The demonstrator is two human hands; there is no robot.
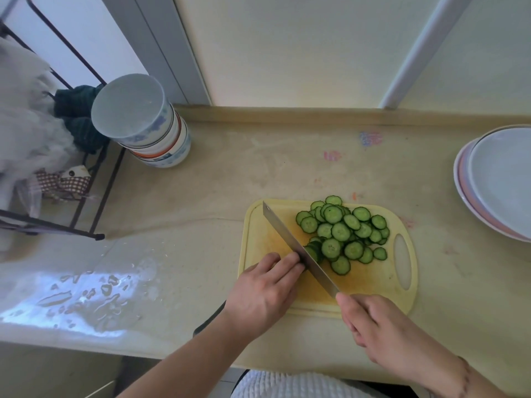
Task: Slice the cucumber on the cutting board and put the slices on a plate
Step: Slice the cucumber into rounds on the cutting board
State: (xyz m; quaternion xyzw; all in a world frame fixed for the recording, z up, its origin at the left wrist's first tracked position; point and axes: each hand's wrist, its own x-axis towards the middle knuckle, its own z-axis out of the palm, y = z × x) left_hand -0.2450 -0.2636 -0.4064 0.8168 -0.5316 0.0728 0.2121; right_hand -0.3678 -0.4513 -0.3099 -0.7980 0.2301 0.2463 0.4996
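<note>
A yellow cutting board (264, 234) lies on the counter with a pile of several cucumber slices (343, 232) on its right half. A short dark-green cucumber stub (313, 251) lies against the slices. My left hand (265, 294) rests on the board with curled fingertips holding the stub, mostly hiding it. My right hand (382, 326) grips the handle of a cleaver (290, 239), whose blade stands edge-down across the stub between my left fingertips and the slices. A stack of white plates (500, 182) sits at the far right.
A stack of bowls (143, 122) stands at the back left beside a black wire rack (86, 196) holding cloths. Water puddles (94, 294) lie on the counter's left front. A wall with a white pipe (425, 50) runs behind the counter.
</note>
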